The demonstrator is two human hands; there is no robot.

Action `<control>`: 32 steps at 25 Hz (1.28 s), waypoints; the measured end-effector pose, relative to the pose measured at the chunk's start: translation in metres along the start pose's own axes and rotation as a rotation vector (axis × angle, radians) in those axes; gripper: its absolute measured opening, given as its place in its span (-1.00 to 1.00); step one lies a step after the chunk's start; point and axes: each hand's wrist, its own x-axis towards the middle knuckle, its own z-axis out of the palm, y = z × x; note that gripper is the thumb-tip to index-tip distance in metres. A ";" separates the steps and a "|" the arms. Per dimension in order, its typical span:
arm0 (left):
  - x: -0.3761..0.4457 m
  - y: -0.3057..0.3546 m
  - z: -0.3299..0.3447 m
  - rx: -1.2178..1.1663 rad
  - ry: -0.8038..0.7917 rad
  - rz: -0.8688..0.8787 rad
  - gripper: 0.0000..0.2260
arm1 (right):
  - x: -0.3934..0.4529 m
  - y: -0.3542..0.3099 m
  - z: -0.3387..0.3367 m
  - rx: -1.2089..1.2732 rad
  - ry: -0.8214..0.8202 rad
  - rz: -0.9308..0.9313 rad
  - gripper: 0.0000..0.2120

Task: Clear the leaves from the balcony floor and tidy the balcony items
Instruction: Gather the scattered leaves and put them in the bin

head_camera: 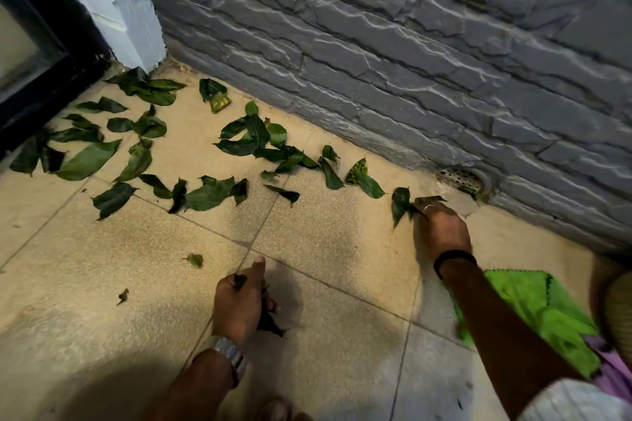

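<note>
The step in hand was gathering leaves by hand off the tiled balcony floor [342, 284]. The right hand [441, 229] reached far and right toward the stone-clad wall [410, 44], its fingers [422, 207] curled round a dark green leaf [400, 202] lying just left of the round floor drain [461, 178]; a ring showed on one finger and a black band sat on the wrist. The left hand [241, 304] hung near and centre, low over the tiles, its fingers closed on a small bunch of gathered leaves [268, 321] that stuck out below the palm, with the thumb pointing away; a metal watch [227, 352] was on that wrist.

Most of the work looked undone. A wide scatter of loose leaves [246, 137] lay across the far left and middle of the floor, thickest by the black door frame [51, 85] and running along the foot of the wall toward the drain. Two small scraps [195, 260] lay nearer, left of the left hand. A bright green cloth [533, 311] lay at the near right, under the right forearm.

The next move probably called for lifting the pinched leaf clear, passing it into the left hand's bunch, then working leftward along the wall. The left hand's hold was already partly full, so leaves could slip out if more were pressed in.
</note>
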 end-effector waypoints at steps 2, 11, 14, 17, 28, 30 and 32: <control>-0.001 -0.001 0.003 0.007 -0.019 -0.013 -0.55 | -0.006 -0.002 -0.007 0.113 0.061 0.051 -0.72; -0.024 0.005 0.022 -0.118 -0.108 -0.057 -0.59 | -0.165 -0.122 -0.009 1.035 0.284 0.128 -0.66; -0.034 0.004 0.028 -0.104 -0.149 -0.038 -0.56 | -0.202 -0.172 0.001 0.921 0.252 -0.030 -0.58; -0.033 -0.004 0.024 -0.104 -0.072 -0.099 -0.51 | -0.220 -0.193 0.013 0.858 0.072 -0.118 -0.55; -0.011 -0.012 0.005 -0.240 0.105 -0.191 -0.66 | -0.222 -0.198 0.008 0.816 0.011 -0.304 -0.75; -0.012 -0.011 0.008 -0.223 0.058 -0.179 -0.68 | -0.213 -0.199 0.007 0.776 0.025 -0.234 -0.83; -0.007 -0.017 0.006 -0.161 0.103 -0.137 -0.70 | -0.201 -0.198 0.000 0.674 -0.024 -0.306 -0.84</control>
